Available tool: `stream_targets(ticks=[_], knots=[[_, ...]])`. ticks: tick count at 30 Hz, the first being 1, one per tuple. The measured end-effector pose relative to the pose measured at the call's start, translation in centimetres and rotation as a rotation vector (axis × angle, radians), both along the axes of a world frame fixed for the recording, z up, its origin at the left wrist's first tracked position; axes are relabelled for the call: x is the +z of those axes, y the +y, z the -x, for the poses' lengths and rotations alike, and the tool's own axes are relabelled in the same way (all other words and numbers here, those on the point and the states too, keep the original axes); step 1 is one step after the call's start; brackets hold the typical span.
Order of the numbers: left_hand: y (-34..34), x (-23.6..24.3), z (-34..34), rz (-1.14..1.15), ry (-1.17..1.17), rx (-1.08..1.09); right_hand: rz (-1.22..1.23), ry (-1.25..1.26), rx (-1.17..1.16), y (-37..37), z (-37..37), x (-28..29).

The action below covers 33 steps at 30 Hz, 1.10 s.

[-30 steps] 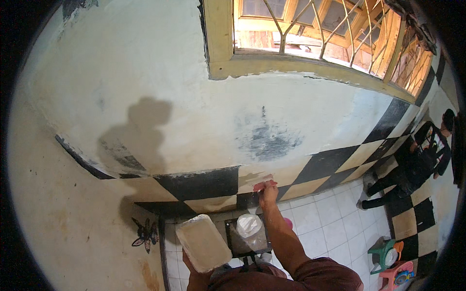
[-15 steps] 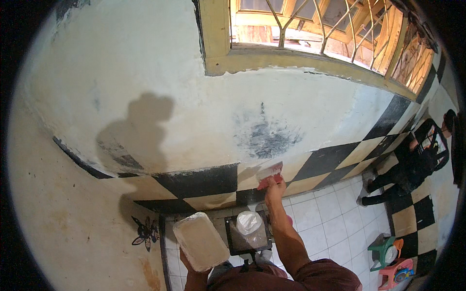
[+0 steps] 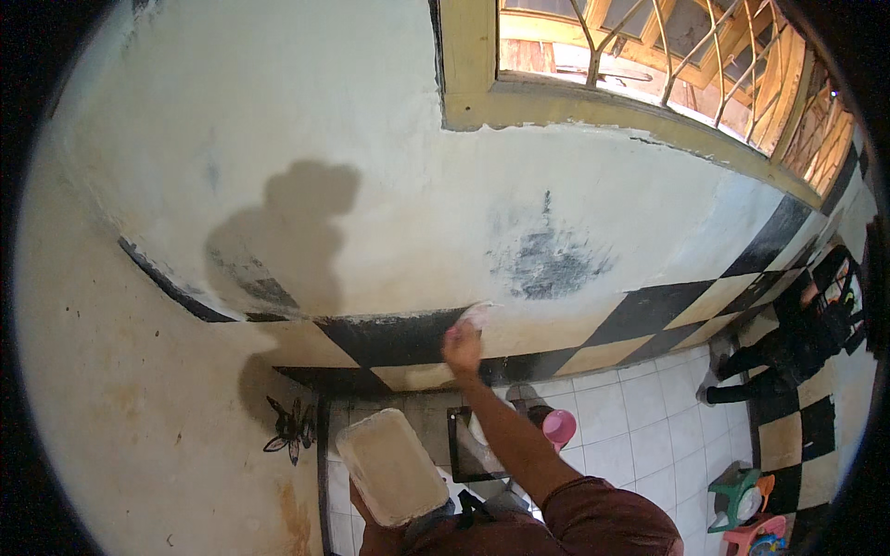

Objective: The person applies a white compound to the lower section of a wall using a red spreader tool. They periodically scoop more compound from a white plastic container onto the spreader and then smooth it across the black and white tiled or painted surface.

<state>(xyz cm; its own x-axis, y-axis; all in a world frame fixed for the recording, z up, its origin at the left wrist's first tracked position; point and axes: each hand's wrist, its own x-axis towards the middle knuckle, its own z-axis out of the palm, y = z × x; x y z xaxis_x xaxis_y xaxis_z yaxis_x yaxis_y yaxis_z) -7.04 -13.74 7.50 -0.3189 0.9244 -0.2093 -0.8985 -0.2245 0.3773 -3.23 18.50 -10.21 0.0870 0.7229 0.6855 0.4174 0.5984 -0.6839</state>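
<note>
My right hand [image 3: 462, 352] is closed around a red putty knife [image 3: 478, 315], its blade against the wall where the white coat meets a black square. Motion smears the blade a little. Low on the left, my left hand [image 3: 360, 505] grips the side of a pale rectangular tray [image 3: 417, 511] with a beige, smooth-looking inside. A dark scuffed patch [image 3: 549, 264] marks the white wall [image 3: 408, 222] to the right of the knife. Black and tan squares [image 3: 389, 343] run along the lower wall.
A pink container [image 3: 559, 426] stands on the tiled floor [image 3: 612, 417], beside a dark-framed stand [image 3: 454, 445] partly behind my forearm. Above is a yellow barred window [image 3: 468, 102]. A person in dark clothes [image 3: 797, 347] stands at right, near green [image 3: 732, 500] and pink stools [image 3: 756, 537].
My right hand has swung left with the putty knife, onto the border of the black square. The view has shifted, and the pink container shows more. The tray stays in my left hand.
</note>
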Motion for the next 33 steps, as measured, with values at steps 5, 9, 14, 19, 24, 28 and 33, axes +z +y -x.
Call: stream_targets(ticks=[5, 9, 14, 19, 24, 28, 33], knots=[[-0.1, -3.7, 2.3, -0.051, -0.108, -0.116, 0.086, 0.036, 0.100, -6.2, 2.1, 2.1], [-1.5, -7.2, 2.8, 0.032, 0.012, -0.018, 0.223, -0.008, -0.013, -4.6, -5.7, 5.4], [-0.8, -2.5, 1.1, 0.144, -0.090, 0.086, 0.166, 0.020, -0.340, 1.3, -13.1, 9.3], [-0.5, -1.2, 0.9, 0.050, -0.080, 0.008, 0.036, 0.098, -0.087, 1.9, -3.0, 10.5], [-0.8, -0.2, 1.3, 0.031, -0.095, 0.015, 0.025, -0.087, 0.219, -5.4, 6.2, 10.7], [-0.8, 0.6, 1.6, 0.013, -0.134, 0.013, 0.084, 0.102, 0.332, -7.5, 1.5, 7.8], [-0.3, 0.3, 1.1, 0.030, -0.164, 0.005, 0.692, 0.787, 0.325, -4.4, -7.2, 1.8]])
